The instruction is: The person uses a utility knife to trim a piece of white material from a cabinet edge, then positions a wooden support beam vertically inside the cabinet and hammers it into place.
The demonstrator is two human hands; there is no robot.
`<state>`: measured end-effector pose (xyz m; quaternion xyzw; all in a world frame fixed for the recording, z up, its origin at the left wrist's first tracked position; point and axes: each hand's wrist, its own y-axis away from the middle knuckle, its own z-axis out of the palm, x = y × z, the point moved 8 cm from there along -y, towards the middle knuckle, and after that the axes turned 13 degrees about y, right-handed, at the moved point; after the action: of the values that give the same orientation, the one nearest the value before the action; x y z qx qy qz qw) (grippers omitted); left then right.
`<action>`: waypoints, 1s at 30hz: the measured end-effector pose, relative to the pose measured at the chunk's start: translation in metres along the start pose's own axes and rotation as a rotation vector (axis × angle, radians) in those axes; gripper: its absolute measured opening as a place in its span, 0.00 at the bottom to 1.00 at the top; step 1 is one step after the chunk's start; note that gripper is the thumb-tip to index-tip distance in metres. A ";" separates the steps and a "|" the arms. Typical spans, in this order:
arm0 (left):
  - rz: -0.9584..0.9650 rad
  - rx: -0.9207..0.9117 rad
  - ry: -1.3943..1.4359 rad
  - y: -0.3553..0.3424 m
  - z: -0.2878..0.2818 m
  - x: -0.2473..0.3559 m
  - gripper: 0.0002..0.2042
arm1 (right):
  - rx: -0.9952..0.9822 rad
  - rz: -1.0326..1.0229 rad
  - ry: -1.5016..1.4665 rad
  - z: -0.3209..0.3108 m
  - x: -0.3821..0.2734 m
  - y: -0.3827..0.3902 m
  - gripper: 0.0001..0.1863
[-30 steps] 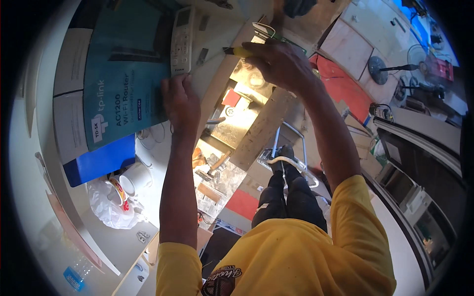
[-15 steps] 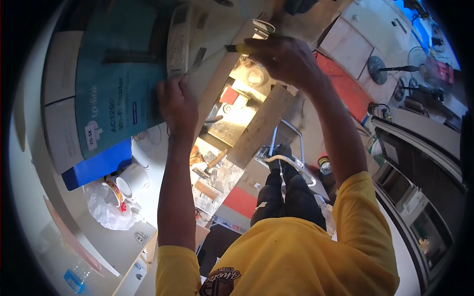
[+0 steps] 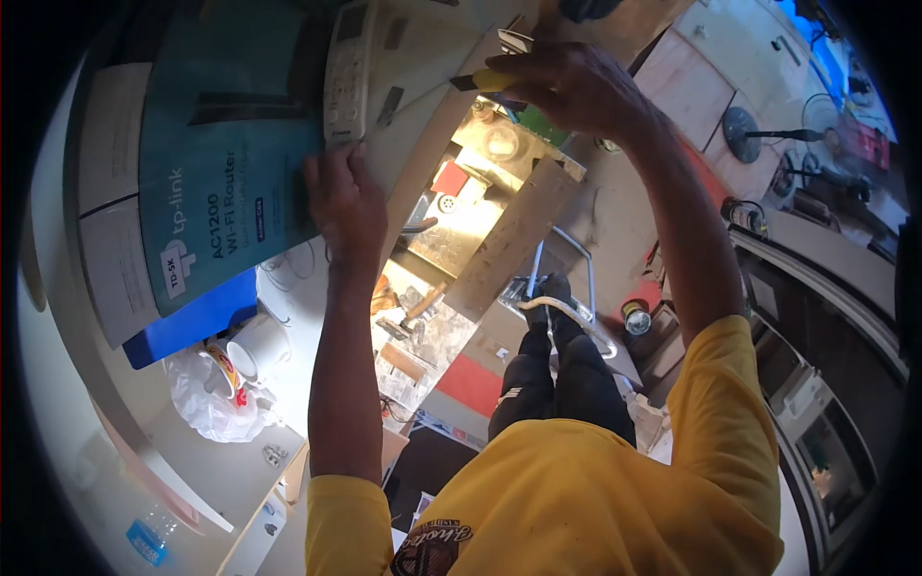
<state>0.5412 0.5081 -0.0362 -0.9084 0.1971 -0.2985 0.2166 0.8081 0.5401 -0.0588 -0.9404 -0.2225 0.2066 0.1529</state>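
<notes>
My right hand (image 3: 581,91) is closed round a yellow-handled tool (image 3: 492,80) with a dark flat tip; its exact kind is unclear. The tip is over the outer edge of a pale shelf top (image 3: 423,115), where a thin line runs from it toward my left hand. My left hand (image 3: 348,197) is curled on the shelf beside a teal router box (image 3: 235,154). Whatever its fingers hold, if anything, is hidden. Just beyond it lies a white remote control (image 3: 346,82), with a small grey strip (image 3: 390,106) nearby.
Below, a lit workbench carries a hammer (image 3: 423,302) and other tools. A wooden plank (image 3: 509,240) and a blue-framed step ladder (image 3: 567,235) are below me. A blue box (image 3: 197,317), a white cup (image 3: 257,348) and a plastic bag (image 3: 206,398) sit at left. A fan (image 3: 740,132) stands at right.
My right hand has moved slightly up and to the right with the yellow-handled tool. My left hand stays in nearly the same place by the router box.
</notes>
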 end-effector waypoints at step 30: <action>0.140 0.107 -0.038 0.000 -0.009 0.009 0.03 | -0.199 0.047 0.075 0.003 -0.007 -0.014 0.16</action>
<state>0.5419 0.5017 -0.0255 -0.8849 0.2399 -0.2756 0.2889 0.7962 0.5499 -0.0539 -0.9631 -0.2138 0.1515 0.0621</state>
